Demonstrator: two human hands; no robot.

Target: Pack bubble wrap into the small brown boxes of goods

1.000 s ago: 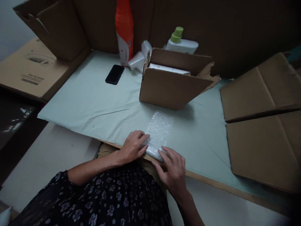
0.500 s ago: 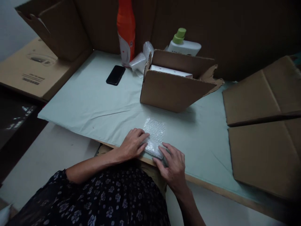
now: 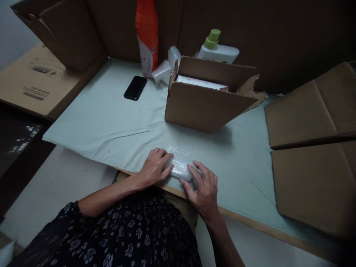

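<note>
A short roll of clear bubble wrap point(image 3: 180, 163) lies near the front edge of the table, on a pale green cloth point(image 3: 111, 122). My left hand point(image 3: 154, 167) curls over its left end, fingers pressed on the wrap. My right hand point(image 3: 204, 189) grips its right end, fingers bent around it. What the wrap encloses is hidden. Just behind stands an open cardboard box point(image 3: 207, 100) with a white item point(image 3: 200, 83) inside.
A black phone point(image 3: 135, 88), an orange bottle point(image 3: 147, 33), a bubble-wrapped bundle point(image 3: 167, 66) and a white bottle with a green cap point(image 3: 217, 50) sit at the back. Flattened cardboard point(image 3: 311, 148) covers the right side. More boxes point(image 3: 41, 81) are at the left.
The flat strip of bubble wrap has been rolled away from me into a shorter, thicker roll. Both hands have moved forward with it.
</note>
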